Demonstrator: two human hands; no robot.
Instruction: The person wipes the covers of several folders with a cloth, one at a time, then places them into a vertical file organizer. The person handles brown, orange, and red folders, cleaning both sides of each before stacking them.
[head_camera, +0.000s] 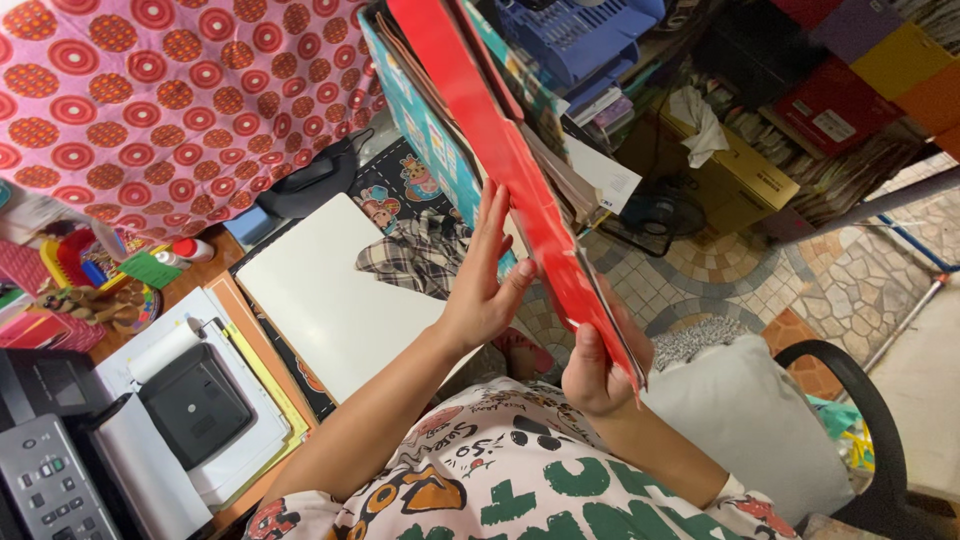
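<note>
Her right hand (592, 372) grips the red folder's (510, 165) lower edge; the left hand (482, 283) lies open, flat against its side, above the white board (325, 290).

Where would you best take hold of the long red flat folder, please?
Probably at the long red flat folder's near lower end, pinched from both flat sides: it stands edge-on, thin and tall. The right hand already clasps that end, while the left hand steadies its left face.
</note>
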